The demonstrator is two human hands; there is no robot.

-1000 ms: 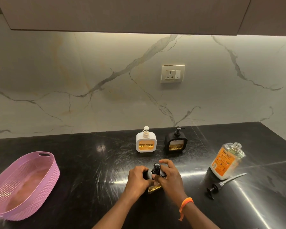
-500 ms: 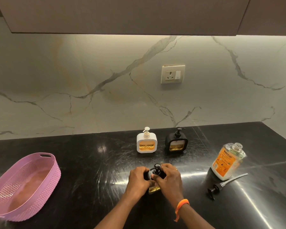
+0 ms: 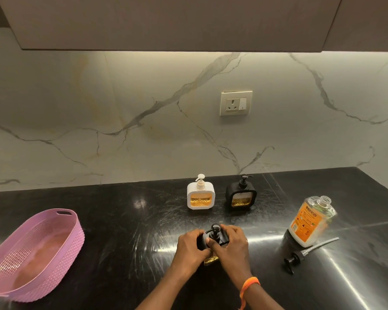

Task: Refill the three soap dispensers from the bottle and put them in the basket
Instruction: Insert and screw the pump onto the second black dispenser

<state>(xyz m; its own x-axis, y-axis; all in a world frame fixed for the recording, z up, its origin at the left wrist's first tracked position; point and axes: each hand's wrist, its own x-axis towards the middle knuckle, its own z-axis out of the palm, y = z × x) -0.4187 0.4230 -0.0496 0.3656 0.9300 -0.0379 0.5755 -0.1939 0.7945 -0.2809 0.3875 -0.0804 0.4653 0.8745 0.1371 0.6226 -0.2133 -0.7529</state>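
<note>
— Hands together at the front middle of the black counter, both wrapped round a black soap dispenser. What's each one doing?

— Left hand curls round the dispenser's left side; right hand curls over the right side, fingers up beside the black pump head. An orange band sits on that right wrist. A sliver of amber soap shows below the hands.

— And the other two dispensers?

— Upright side by side near the back edge: white dispenser on the left, second black dispenser just beside it on the right, amber soap in both windows.

— Refill bottle?

— Orange-labelled bottle stands toward the right edge, its neck uncapped. Its black pump lies flat on the counter just in front, tube pointing right.

— Basket?

— Pink oval basket at the front left corner, well apart from everything. A wall socket sits on the marble backsplash above.
</note>
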